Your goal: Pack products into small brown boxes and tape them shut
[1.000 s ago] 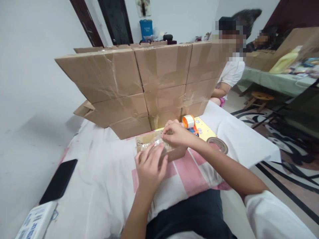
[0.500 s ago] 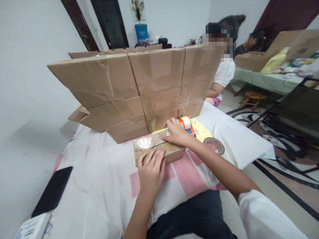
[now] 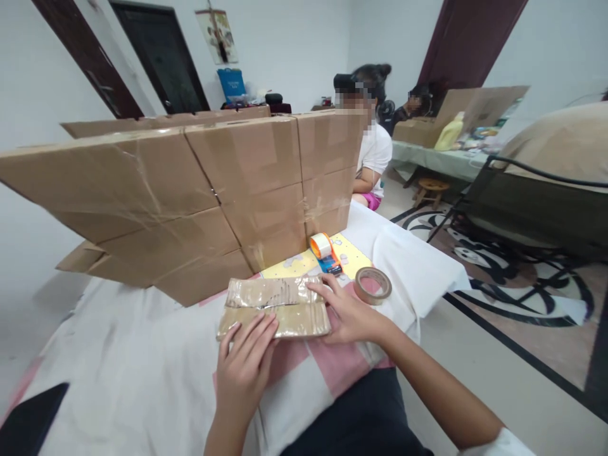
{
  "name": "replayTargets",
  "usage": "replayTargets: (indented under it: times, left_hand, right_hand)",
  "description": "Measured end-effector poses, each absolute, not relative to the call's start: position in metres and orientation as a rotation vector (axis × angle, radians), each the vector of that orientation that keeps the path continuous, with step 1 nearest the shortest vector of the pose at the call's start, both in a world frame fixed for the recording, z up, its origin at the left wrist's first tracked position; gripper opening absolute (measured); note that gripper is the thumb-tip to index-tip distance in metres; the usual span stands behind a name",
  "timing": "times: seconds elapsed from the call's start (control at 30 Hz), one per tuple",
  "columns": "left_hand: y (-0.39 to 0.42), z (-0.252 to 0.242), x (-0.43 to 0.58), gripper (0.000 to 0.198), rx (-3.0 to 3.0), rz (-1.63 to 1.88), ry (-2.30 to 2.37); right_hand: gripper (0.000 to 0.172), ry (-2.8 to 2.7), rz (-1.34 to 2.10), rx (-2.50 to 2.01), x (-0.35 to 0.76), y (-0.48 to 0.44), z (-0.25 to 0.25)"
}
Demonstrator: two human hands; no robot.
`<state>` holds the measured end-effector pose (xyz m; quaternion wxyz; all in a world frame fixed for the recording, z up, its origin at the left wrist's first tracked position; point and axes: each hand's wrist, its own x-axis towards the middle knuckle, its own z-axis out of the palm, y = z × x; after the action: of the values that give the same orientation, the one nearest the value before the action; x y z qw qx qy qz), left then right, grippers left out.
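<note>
A small cardboard box (image 3: 273, 320) covered with shiny clear tape lies in front of me, its taped top face with a dark seam turned up to view. My left hand (image 3: 244, 358) holds its near left edge, the fingers lying over the top and the thumb low at the front. On the right end, my right hand (image 3: 351, 313) grips the box with fingertips on the top corner and the thumb side lower down. Just beyond the right hand are a roll of brown tape (image 3: 373, 286) and an orange-and-blue tape dispenser (image 3: 325, 252) with a pale roll.
A large panel of joined cardboard boxes (image 3: 256, 183) stands across the far side of the cloth-covered table (image 3: 142, 361). A black flat device (image 3: 33, 421) lies at the near left. Behind the panel sits a person in a white shirt (image 3: 375, 152); a folding chair (image 3: 532, 202) is at right.
My view has swung right. The right hand has slid from the box's far top edge to its right end. The box's top now faces me more, and its front side shows less.
</note>
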<state>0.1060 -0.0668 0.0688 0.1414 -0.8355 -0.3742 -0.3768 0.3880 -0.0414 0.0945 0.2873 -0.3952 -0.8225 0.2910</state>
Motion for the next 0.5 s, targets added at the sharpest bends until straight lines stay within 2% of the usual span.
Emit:
replayTargets:
  times: [0.13, 0.27, 0.43, 0.47, 0.5]
  left_hand:
    - [-0.073, 0.067, 0.114, 0.033, -2.289, -1.12, -1.018]
    - [-0.073, 0.067, 0.128, 0.031, -2.284, -1.134, -0.991]
    - [-0.073, 0.066, 0.136, 0.03, -2.338, -1.166, -1.014]
    - [-0.074, 0.065, 0.136, 0.03, -2.329, -1.173, -1.021]
    - [-0.075, 0.063, 0.136, 0.029, -2.321, -1.182, -1.024]
  right_hand:
    - [0.098, -2.116, 0.645, -1.072, 0.397, -0.064, 0.094]
    - [0.093, -2.035, 0.694, -1.165, 0.408, -0.083, 0.087]
    - [0.111, -2.075, 0.737, -1.136, 0.431, -0.082, 0.083]
    - [0.106, -2.041, 0.713, -1.111, 0.441, -0.074, 0.082]
    - [0.093, -1.973, 0.667, -1.114, 0.454, -0.062, 0.082]
